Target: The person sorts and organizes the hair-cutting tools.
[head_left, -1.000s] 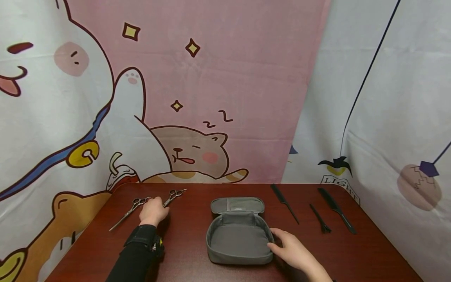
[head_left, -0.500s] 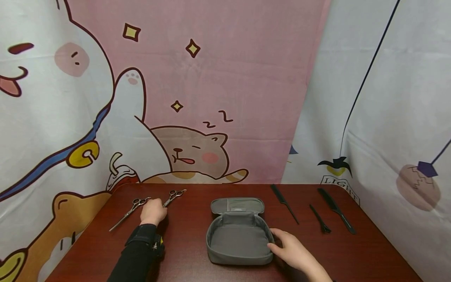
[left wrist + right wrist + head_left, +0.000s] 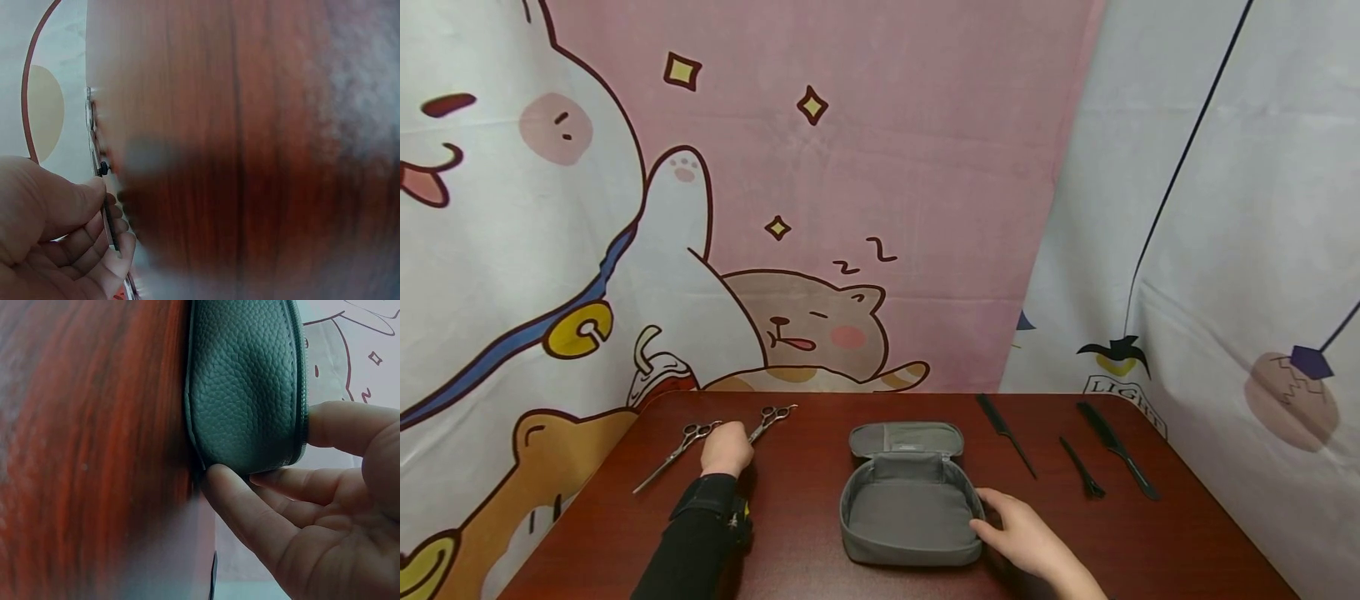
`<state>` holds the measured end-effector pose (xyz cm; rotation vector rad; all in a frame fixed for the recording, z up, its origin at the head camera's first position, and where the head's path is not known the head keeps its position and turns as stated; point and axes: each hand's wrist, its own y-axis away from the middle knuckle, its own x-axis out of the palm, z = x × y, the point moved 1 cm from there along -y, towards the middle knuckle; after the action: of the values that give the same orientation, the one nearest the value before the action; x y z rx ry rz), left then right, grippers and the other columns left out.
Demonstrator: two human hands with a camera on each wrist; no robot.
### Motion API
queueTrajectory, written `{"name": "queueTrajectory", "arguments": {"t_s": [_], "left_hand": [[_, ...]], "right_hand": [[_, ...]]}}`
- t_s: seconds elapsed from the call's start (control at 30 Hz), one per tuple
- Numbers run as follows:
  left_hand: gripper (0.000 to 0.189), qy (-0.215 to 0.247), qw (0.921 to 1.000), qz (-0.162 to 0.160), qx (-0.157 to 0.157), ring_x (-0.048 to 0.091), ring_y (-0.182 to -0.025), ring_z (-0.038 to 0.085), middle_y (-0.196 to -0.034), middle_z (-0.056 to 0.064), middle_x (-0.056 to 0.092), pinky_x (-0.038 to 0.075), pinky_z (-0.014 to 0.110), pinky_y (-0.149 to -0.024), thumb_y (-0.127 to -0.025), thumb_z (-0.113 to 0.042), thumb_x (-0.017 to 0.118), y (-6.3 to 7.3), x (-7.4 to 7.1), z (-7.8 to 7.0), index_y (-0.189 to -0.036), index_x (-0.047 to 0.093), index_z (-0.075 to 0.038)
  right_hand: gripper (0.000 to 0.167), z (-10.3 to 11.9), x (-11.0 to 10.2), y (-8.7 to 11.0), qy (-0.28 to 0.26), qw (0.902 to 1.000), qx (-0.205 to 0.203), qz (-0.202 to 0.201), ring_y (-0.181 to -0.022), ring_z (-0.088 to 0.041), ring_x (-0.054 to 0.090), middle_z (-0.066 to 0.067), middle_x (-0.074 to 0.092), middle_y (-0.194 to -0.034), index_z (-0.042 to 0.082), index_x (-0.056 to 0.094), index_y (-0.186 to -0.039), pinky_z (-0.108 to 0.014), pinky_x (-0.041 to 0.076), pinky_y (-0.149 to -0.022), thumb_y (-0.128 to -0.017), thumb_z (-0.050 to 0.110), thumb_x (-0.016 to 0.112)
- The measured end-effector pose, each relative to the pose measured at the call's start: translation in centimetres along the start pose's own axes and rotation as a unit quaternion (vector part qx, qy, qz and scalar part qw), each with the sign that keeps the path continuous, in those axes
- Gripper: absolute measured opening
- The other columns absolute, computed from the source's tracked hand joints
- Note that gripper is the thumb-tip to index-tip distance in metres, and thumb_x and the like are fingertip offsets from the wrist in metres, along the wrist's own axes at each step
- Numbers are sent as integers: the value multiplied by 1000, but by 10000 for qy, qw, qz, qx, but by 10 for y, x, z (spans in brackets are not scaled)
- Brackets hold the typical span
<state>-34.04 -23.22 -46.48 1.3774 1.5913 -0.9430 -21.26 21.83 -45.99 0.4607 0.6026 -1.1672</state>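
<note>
My left hand [image 3: 727,450] pinches a pair of hairdressing scissors [image 3: 766,422] at the left of the table. In the left wrist view its thumb and fingers close on the blade part of these scissors [image 3: 91,119], with the handle loops beyond the fingertips. A second pair of scissors [image 3: 672,458] lies just left of this hand. My right hand [image 3: 1018,533] holds the right side of an unzipped grey case [image 3: 910,553]. The right wrist view shows one finger on the zip rim of the case [image 3: 244,381] and another at its base.
The case's lid [image 3: 917,435] is folded back toward the far edge. To the right lie a tail comb [image 3: 1003,432], a black hair clip [image 3: 1081,467] and a wider black comb [image 3: 1116,448]. The reddish-brown table [image 3: 797,533] ends at a printed cloth backdrop [image 3: 925,208].
My left hand has shifted very slightly over the scissors, its outline a little narrower. The right hand and the case stay in place.
</note>
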Motion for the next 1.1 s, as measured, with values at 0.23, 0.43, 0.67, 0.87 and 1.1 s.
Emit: {"name": "queueTrajectory", "arguments": {"t_s": [0.23, 0.43, 0.67, 0.87, 1.1], "left_hand": [[10, 24, 10000, -23, 10, 62, -85, 40, -95, 26, 65, 53, 50, -71, -85, 4, 64, 0, 1, -2, -92, 68, 8], [3, -1, 10000, -66, 43, 60, -76, 34, -83, 19, 63, 52, 48, -69, -82, 3, 67, -1, 2, -1, -82, 66, 5], [7, -15, 10000, -52, 74, 60, -75, 33, -80, 17, 62, 52, 48, -70, -82, 2, 67, -1, 2, -1, -76, 63, 3], [4, 88, 9999, -46, 46, 59, -75, 32, -80, 17, 61, 51, 48, -68, -82, 3, 67, -1, 2, -1, -81, 64, 3], [5, 40, 10000, -55, 34, 60, -78, 33, -86, 19, 63, 52, 49, -69, -83, 3, 68, 0, 1, 0, -87, 66, 4]], "right_hand": [[51, -1, 0, 0, 10, 10000, -22, -33, -112, -41, 59, -22, 60, -127, -9, 54, -132, -57, 48, -89, -94, 23, 68], [53, -2, 0, 0, -61, 10000, 19, 26, -106, -37, 62, -22, 59, -127, -10, 52, -133, -55, 49, -85, -95, 23, 67], [52, -3, 0, 0, -106, 9999, -41, 58, -104, -36, 62, -22, 60, -126, -10, 52, -133, -53, 50, -84, -95, 22, 67], [52, -3, 1, 0, -161, 9998, -40, 81, -104, -36, 63, -23, 60, -126, -11, 51, -134, -52, 51, -84, -95, 22, 67], [53, -2, 1, -1, -248, 9996, 19, 128, -105, -36, 62, -23, 59, -127, -11, 51, -134, -52, 51, -84, -96, 22, 66]]}}
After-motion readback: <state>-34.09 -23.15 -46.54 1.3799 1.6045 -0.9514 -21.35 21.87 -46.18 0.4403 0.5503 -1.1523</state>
